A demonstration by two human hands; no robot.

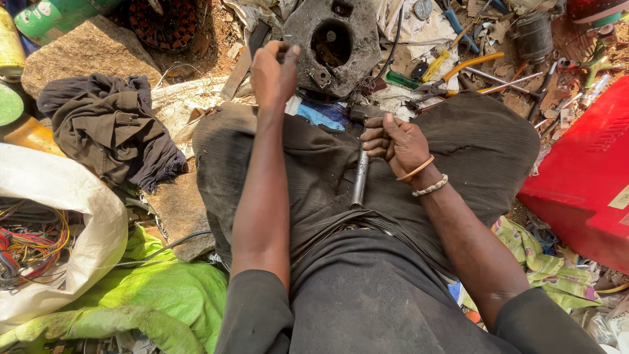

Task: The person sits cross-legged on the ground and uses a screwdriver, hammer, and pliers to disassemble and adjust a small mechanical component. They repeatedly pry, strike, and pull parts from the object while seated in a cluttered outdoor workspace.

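I sit on the ground with my knees apart. My right hand [395, 142] is closed around the top of a grey metal rod [359, 180] that points down between my legs. My left hand [274, 73] reaches forward, fingers bunched, at the edge of a dirty grey metal casing [357, 39] with a round hole, lying just beyond my knees. What the left fingers pinch, if anything, I cannot make out. A blue scrap [325, 117] lies under the casing by my left wrist.
Orange-handled pliers [458, 72], screwdrivers and scattered tools lie at the far right. A red box [583, 177] stands on the right. A dark cloth [111, 128] and a white sack of coloured wires [39, 242] are on the left, with green cloth [164, 295] below.
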